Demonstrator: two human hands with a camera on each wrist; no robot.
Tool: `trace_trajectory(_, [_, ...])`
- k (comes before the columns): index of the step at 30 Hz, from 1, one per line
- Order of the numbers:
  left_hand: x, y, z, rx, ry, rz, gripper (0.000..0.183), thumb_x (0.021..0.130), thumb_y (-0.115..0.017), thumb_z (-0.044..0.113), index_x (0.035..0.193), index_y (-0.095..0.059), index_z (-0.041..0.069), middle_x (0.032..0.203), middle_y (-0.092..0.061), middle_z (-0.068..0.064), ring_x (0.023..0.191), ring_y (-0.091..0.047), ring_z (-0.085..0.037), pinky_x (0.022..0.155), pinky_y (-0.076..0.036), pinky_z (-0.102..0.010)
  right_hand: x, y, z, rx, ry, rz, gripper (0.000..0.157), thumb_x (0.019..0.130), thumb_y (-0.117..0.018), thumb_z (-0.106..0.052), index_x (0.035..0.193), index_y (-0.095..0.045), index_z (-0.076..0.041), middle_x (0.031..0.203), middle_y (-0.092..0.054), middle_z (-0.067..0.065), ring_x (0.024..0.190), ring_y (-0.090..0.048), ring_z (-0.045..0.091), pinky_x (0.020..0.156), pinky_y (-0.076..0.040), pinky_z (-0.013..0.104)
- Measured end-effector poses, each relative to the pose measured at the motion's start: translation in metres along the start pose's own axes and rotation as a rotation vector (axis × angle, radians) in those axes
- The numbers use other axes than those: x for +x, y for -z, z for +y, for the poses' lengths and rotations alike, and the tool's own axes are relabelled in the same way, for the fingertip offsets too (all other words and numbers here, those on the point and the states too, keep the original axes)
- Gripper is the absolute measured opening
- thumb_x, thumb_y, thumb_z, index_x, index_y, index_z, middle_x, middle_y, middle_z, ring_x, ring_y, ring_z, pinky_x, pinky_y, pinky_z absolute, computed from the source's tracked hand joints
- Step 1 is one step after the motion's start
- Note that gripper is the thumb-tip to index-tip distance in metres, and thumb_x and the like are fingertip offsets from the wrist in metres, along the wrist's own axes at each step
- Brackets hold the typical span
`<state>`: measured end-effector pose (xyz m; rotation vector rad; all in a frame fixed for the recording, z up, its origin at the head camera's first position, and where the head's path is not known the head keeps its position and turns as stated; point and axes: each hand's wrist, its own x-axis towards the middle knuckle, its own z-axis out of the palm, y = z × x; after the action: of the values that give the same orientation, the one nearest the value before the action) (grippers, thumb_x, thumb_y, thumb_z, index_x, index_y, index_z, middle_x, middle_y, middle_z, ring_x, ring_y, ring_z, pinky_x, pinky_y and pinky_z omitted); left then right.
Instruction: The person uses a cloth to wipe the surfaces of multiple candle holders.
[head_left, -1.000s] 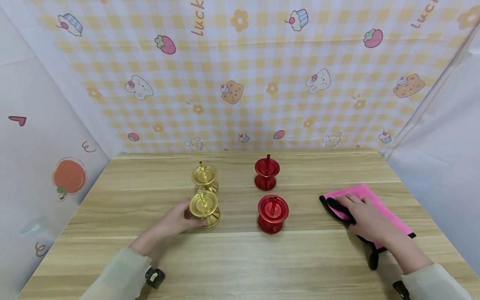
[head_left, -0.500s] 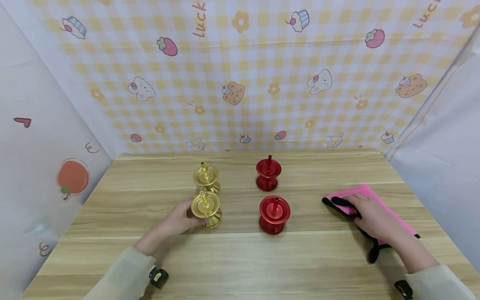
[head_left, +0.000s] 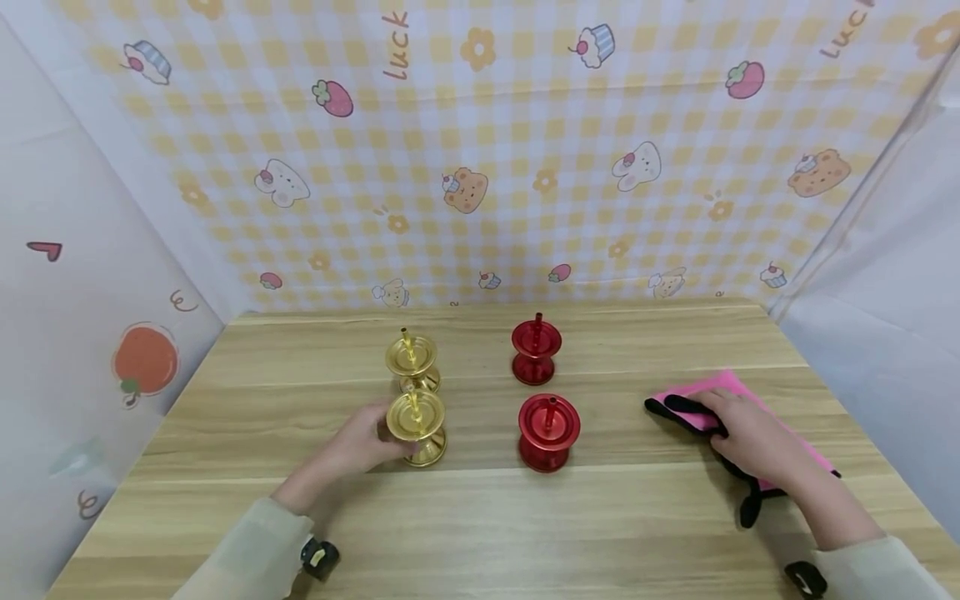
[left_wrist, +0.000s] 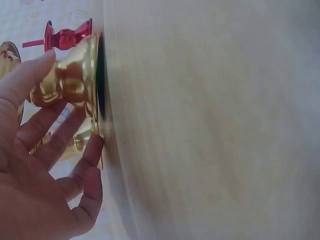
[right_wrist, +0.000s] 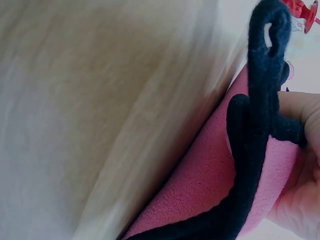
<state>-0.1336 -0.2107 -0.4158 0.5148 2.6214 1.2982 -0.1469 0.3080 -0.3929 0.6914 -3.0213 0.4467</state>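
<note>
In the head view my left hand [head_left: 371,439] holds the front gold candle holder [head_left: 426,450] low on its left side. The left wrist view shows thumb and fingers about its waisted stem, with the dark underside of its base [left_wrist: 101,75] showing, so it looks slightly tipped off the table. Just behind stands a second gold candle holder [head_left: 412,357], upright, partly covered by the front one. At the right, my right hand [head_left: 756,437] grips a folded pink cloth [right_wrist: 200,175] with black edging and a black loop [right_wrist: 270,35]; its fingertips are partly hidden by the cloth.
Two red candle holders stand upright mid-table, the rear red candle holder [head_left: 536,350] behind the front red candle holder [head_left: 548,433]. A wood-grain table [head_left: 480,542] lies beneath everything. A checked cloth backdrop [head_left: 540,125] rises at its far edge, with pale sheets on both sides.
The front gold candle holder has shifted slightly right and nearer, with my left hand on it. My right hand keeps its grip on the pink cloth, hardly moving. The red holders stay put.
</note>
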Motion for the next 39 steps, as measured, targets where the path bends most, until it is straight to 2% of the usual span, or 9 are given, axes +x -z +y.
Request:
trace_trajectory(9, [-0.003, -0.003, 0.013, -0.009, -0.013, -0.051, 0.031, 0.083, -0.080, 0.020, 0.111, -0.071, 0.012, 0.110, -0.074, -0.003, 0.103, -0.067, -0.019, 0.094, -0.055, -0.033, 0.002, 0.005, -0.005, 0.086, -0.031, 0.020, 0.054, 0.077, -0.068, 0.008, 0.129, -0.057, 0.007, 0.122, -0.062, 0.026, 0.107, -0.061, 0.036, 0.081, -0.053, 0.047])
trace_trajectory(14, [-0.003, -0.003, 0.018, 0.010, -0.016, -0.052, 0.025, 0.084, -0.079, 0.020, 0.106, -0.071, 0.011, 0.104, -0.074, -0.002, 0.097, -0.068, -0.017, 0.088, -0.057, -0.032, 0.005, 0.009, -0.009, 0.104, -0.009, 0.078, 0.051, 0.078, -0.069, 0.008, 0.127, -0.058, 0.004, 0.122, -0.063, 0.022, 0.109, -0.061, 0.037, 0.082, -0.051, 0.048])
trace_trajectory(18, [-0.003, -0.004, 0.019, 0.024, -0.002, -0.053, 0.023, 0.085, -0.078, 0.020, 0.105, -0.072, 0.010, 0.101, -0.073, -0.002, 0.093, -0.067, -0.016, 0.085, -0.057, -0.028, 0.007, 0.011, -0.012, 0.132, -0.019, 0.081, 0.050, 0.080, -0.069, 0.007, 0.128, -0.057, 0.006, 0.122, -0.063, 0.025, 0.110, -0.061, 0.040, 0.085, -0.051, 0.053])
trace_trajectory(22, [-0.003, -0.006, 0.018, 0.033, -0.010, -0.052, 0.025, 0.084, -0.079, 0.021, 0.106, -0.073, 0.011, 0.102, -0.074, -0.002, 0.094, -0.068, -0.017, 0.086, -0.058, -0.030, 0.008, 0.011, -0.015, 0.164, -0.049, 0.081, 0.052, 0.082, -0.069, 0.005, 0.131, -0.054, 0.009, 0.124, -0.060, 0.030, 0.112, -0.059, 0.045, 0.089, -0.049, 0.059])
trace_trajectory(25, [-0.004, -0.007, 0.019, 0.032, -0.023, -0.055, 0.027, 0.084, -0.079, 0.022, 0.108, -0.072, 0.011, 0.104, -0.074, -0.003, 0.097, -0.069, -0.019, 0.088, -0.059, -0.033, 0.009, 0.012, -0.018, 0.194, -0.064, 0.094, 0.051, 0.083, -0.069, 0.004, 0.131, -0.052, 0.010, 0.124, -0.059, 0.032, 0.110, -0.059, 0.045, 0.087, -0.049, 0.057])
trace_trajectory(30, [-0.006, -0.008, 0.024, 0.010, -0.045, -0.070, 0.030, 0.083, -0.079, 0.019, 0.109, -0.071, 0.006, 0.106, -0.074, -0.008, 0.101, -0.070, -0.026, 0.092, -0.059, -0.040, 0.011, 0.017, -0.024, 0.207, -0.053, 0.136, 0.049, 0.084, -0.068, 0.005, 0.130, -0.054, 0.008, 0.121, -0.062, 0.029, 0.108, -0.060, 0.042, 0.084, -0.051, 0.046])
trace_trajectory(34, [-0.009, -0.010, 0.030, 0.005, -0.056, -0.073, 0.032, 0.082, -0.079, 0.020, 0.108, -0.070, 0.004, 0.106, -0.074, -0.009, 0.103, -0.070, -0.029, 0.094, -0.058, -0.044, 0.012, 0.020, -0.030, 0.216, -0.041, 0.166, 0.049, 0.083, -0.068, 0.005, 0.130, -0.055, 0.006, 0.120, -0.062, 0.027, 0.105, -0.061, 0.037, 0.079, -0.049, 0.023])
trace_trajectory(37, [-0.012, -0.012, 0.036, 0.007, -0.060, -0.067, 0.032, 0.083, -0.079, 0.022, 0.109, -0.071, 0.007, 0.106, -0.075, -0.006, 0.103, -0.070, -0.026, 0.094, -0.057, -0.041, 0.012, 0.023, -0.037, 0.235, -0.041, 0.186, 0.049, 0.083, -0.068, 0.005, 0.131, -0.056, 0.002, 0.121, -0.063, 0.024, 0.101, -0.060, 0.025, 0.075, -0.044, 0.013])
trace_trajectory(39, [-0.014, -0.015, 0.040, 0.002, -0.073, -0.061, 0.030, 0.084, -0.078, 0.022, 0.110, -0.071, 0.008, 0.105, -0.075, -0.004, 0.101, -0.070, -0.023, 0.092, -0.058, -0.036, 0.012, 0.026, -0.043, 0.242, -0.046, 0.195, 0.050, 0.083, -0.068, 0.004, 0.132, -0.056, 0.000, 0.120, -0.064, 0.023, 0.095, -0.057, 0.015, 0.072, -0.043, 0.013])
